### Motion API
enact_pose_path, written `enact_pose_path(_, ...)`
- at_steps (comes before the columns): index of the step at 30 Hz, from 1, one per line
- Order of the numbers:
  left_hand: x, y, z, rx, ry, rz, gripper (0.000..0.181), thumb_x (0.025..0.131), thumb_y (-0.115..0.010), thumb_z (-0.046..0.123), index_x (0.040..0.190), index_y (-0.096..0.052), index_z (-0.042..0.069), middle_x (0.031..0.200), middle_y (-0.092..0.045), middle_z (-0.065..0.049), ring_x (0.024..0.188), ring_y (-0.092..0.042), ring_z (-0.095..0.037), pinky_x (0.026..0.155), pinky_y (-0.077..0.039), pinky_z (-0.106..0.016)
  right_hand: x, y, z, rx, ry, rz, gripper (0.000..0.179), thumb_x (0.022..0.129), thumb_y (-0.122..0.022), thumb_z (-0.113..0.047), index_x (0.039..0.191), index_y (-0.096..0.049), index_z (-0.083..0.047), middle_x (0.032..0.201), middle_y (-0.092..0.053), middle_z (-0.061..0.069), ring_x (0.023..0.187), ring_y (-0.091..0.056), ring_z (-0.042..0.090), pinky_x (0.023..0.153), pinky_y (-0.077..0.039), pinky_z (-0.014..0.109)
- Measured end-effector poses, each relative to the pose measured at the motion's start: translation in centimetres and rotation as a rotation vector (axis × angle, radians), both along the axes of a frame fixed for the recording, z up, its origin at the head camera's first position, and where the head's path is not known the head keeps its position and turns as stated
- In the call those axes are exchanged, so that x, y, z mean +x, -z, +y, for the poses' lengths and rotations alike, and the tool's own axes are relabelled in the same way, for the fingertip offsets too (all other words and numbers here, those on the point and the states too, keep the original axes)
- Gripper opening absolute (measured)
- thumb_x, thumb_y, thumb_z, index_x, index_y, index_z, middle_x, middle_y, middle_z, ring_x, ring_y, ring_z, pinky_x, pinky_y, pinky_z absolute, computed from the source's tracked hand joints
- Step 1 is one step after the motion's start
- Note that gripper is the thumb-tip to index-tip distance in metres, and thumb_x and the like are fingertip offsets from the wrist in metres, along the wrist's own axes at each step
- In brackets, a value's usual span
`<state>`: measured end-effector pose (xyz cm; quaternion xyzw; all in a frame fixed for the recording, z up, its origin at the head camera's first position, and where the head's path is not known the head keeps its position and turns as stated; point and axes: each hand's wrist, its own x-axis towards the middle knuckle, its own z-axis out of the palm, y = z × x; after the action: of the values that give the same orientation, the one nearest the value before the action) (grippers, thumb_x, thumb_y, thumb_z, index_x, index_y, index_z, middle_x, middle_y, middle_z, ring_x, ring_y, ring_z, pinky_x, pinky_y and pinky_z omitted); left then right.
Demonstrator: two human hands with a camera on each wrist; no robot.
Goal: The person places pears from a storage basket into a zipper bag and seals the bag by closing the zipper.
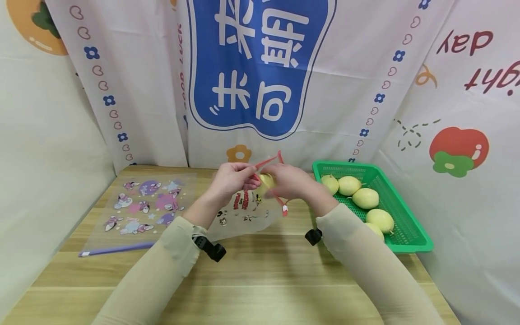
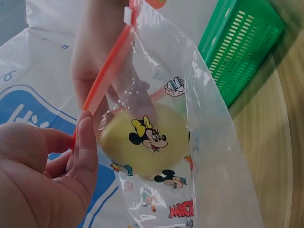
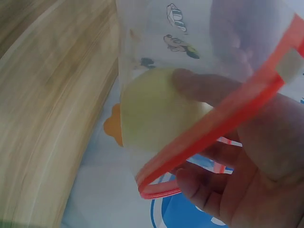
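My left hand pinches the red zip edge of a clear cartoon-print zipper bag, whose mouth is spread apart. Through that mouth reaches my right hand, gripping a pale yellow-green pear with thumb and fingers inside the bag. In the right wrist view, the pear shows behind the clear film, and the red zip strip crosses in front of the hand. A white slider sits at the near end of the strip. The bag's lower part spreads over the table.
A green basket with several pears stands at the right of the wooden table. On the left lies a flat clear bag with a purple zip. A printed cloth hangs behind the table.
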<state>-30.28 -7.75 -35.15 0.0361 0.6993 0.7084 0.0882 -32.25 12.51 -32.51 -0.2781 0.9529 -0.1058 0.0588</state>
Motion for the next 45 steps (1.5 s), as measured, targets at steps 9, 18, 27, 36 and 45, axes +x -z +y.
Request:
enact_pose_path(9, 0.0, -0.2, -0.2, 0.044, -0.006, -0.018, 0.033, 0.113, -0.061, 0.013, 0.135, -0.069, -0.009, 0.088, -0.079, -0.005, 0.076, -0.077, -0.010, 0.077, -0.067, -0.023, -1.0, 0.6, -1.0, -0.007, -0.035, -0.082, 0.066, 0.092, -0.090, -0.032, 0.149, -0.064, -0.011, 0.146, -0.071, 0.010, 0.136, -0.068, 0.032, 0.121, -0.052, 0.051)
enact_pose_path(18, -0.1, -0.6, -0.6, 0.072, -0.032, 0.019, 0.032, 0.114, -0.059, 0.015, 0.132, -0.070, -0.009, 0.084, -0.079, -0.004, 0.075, -0.077, -0.008, 0.078, -0.067, -0.023, -1.1, 0.5, -0.8, -0.008, -0.018, -0.079, 0.043, 0.101, -0.079, -0.027, 0.139, -0.069, -0.009, 0.134, -0.077, 0.012, 0.129, -0.072, 0.031, 0.115, -0.057, 0.048)
enact_pose_path(27, 0.1, -0.7, -1.1, 0.108, -0.056, 0.024, 0.038, 0.114, -0.060, 0.017, 0.139, -0.065, -0.011, 0.085, -0.079, -0.004, 0.077, -0.077, -0.009, 0.077, -0.066, -0.020, -0.9, 0.0, 0.5, -0.032, 0.010, -0.113, 0.031, 0.104, -0.075, -0.025, 0.129, -0.076, -0.008, 0.115, -0.082, 0.008, 0.101, -0.077, 0.022, 0.093, -0.065, 0.040)
enact_pose_path(36, 0.1, -0.3, -1.5, 0.062, -0.031, 0.015, 0.037, 0.113, -0.063, 0.019, 0.140, -0.066, -0.007, 0.092, -0.080, -0.007, 0.081, -0.078, -0.011, 0.082, -0.068, -0.026, -1.0, -0.6, 4.3, -0.112, 0.102, -0.125, 0.030, 0.103, -0.075, -0.028, 0.125, -0.078, -0.008, 0.110, -0.081, 0.006, 0.099, -0.073, 0.021, 0.095, -0.062, 0.042)
enact_pose_path(45, 0.3, -0.3, -1.6, 0.055, -0.026, 0.023, 0.031, 0.113, -0.064, 0.018, 0.133, -0.071, -0.004, 0.092, -0.080, -0.007, 0.080, -0.078, -0.012, 0.079, -0.068, -0.025, -2.1, -1.1, 11.2, -0.125, 0.219, -0.098, 0.032, 0.107, -0.071, -0.031, 0.128, -0.075, -0.007, 0.115, -0.079, 0.011, 0.101, -0.073, 0.025, 0.095, -0.060, 0.048)
